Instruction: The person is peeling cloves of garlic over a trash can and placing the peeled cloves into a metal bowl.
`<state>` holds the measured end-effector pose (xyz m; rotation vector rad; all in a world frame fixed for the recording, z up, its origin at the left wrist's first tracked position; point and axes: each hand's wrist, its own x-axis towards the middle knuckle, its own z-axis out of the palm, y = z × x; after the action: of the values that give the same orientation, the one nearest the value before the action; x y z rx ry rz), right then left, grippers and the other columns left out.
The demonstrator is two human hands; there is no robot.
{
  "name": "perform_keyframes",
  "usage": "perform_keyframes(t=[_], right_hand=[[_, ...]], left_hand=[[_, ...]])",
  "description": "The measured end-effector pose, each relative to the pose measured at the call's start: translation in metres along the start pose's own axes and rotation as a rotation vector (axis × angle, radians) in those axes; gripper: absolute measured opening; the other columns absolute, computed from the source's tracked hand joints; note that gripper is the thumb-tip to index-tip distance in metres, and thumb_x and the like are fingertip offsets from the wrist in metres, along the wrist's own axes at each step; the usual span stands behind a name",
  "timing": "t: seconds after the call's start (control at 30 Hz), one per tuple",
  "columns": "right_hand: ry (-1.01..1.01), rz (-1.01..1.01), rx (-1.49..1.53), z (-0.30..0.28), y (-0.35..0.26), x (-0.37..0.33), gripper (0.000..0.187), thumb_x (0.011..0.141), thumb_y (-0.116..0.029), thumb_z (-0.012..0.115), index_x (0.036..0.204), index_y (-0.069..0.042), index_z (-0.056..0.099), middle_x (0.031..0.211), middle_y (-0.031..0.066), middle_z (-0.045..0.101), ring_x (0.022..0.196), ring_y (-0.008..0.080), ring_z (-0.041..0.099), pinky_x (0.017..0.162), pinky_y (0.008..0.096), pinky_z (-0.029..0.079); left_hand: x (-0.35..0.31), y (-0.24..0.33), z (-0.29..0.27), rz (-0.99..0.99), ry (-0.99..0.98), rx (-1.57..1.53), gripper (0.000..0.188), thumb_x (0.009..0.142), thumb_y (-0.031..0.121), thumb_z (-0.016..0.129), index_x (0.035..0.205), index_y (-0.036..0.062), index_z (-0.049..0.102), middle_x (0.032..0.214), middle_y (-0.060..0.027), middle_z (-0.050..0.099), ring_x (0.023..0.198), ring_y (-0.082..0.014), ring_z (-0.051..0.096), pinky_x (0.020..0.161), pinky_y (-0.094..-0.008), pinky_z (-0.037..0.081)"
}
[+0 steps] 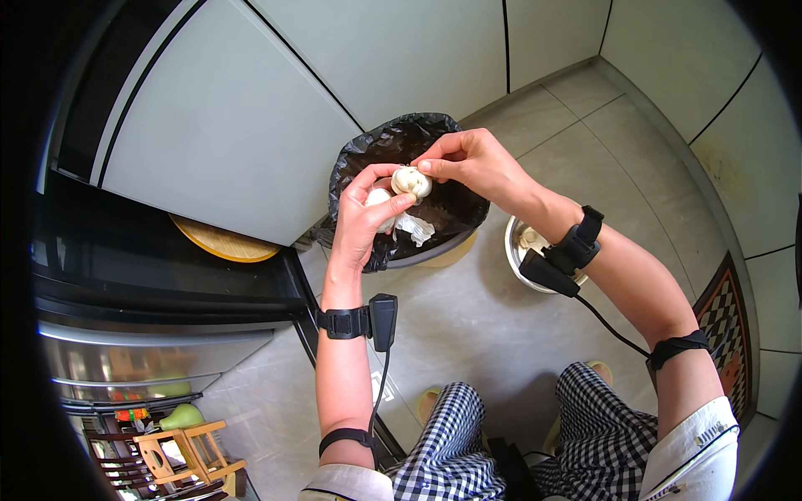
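My left hand (361, 219) is closed around a white garlic bulb (412, 184), with a second pale piece of garlic (378, 200) against the palm. From the right, my right hand (472, 167) pinches at the top of the bulb with thumb and forefinger. Both hands are over a bin (399, 125) lined with a black plastic bag. A scrap of white papery skin (415, 228) shows just below the bulb, above the dark inside of the bin. On the floor, a metal bowl (511, 250) holding pale pieces (528, 240) is partly hidden by my right forearm.
White cabinet doors (225, 108) stand behind the bin and along the right. A round wooden board (221, 238) lies at the left. Small wooden chairs (192, 455) are at the lower left, and a patterned mat (725, 334) at the right. My checked trouser legs (443, 442) are below.
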<state>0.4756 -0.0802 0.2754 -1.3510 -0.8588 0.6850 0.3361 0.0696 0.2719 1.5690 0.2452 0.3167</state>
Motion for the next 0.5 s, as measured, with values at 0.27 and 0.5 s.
perform_keyframes(t=[0.27,0.5], right_hand=[[0.125,-0.267,-0.657,0.003,0.012,0.000,0.019,0.084,-0.003,0.058,0.099,-0.001,0.069,0.096,0.0126,0.068,0.096,0.0301,0.061,0.085,0.0367,0.048],[0.125,-0.231,-0.799,-0.009,-0.008,-0.002,0.019,0.087,-0.012,0.063,0.102,-0.002,0.069,0.104,0.0101,0.068,0.095,0.0243,0.060,0.084,0.0334,0.047]], left_hand=[[0.003,-0.005,0.004,-0.045,0.026,-0.039,0.035,0.079,0.013,0.075,0.110,0.0068,0.062,0.085,0.0006,0.065,0.065,-0.0029,0.054,0.048,-0.0178,0.039],[0.001,0.004,-0.001,-0.074,0.073,0.142,0.032,0.081,0.015,0.073,0.109,0.0069,0.061,0.090,0.0005,0.065,0.070,-0.0034,0.055,0.049,-0.0189,0.039]])
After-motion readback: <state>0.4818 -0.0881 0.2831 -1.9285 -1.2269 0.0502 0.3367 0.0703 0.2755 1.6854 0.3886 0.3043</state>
